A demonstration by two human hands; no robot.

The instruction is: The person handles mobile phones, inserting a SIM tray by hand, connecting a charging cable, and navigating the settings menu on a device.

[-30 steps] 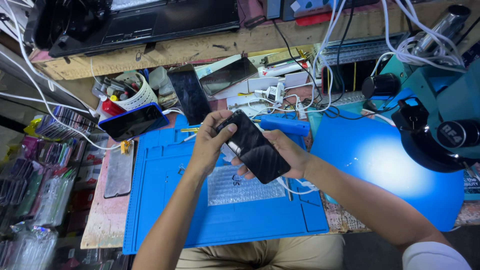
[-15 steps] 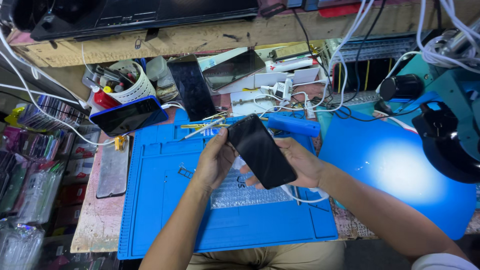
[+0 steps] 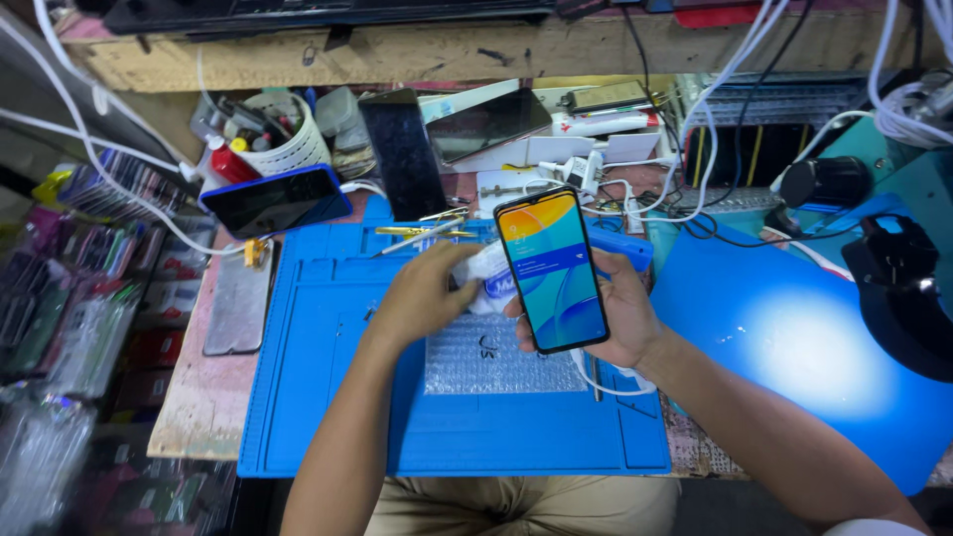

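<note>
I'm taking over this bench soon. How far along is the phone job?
Looks done: the phone is in one piece and its screen is lit with a colourful display. In hand: the right hand holds it upright while the left hand grips a white cloth beside it. Left: a white cable hangs below the phone; tweezers remain on the blue mat.

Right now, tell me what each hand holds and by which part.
The right hand holds the lit smartphone from behind, fingers gripping its lower long edges. The left hand grips a white crumpled wipe at its left end.
</note>
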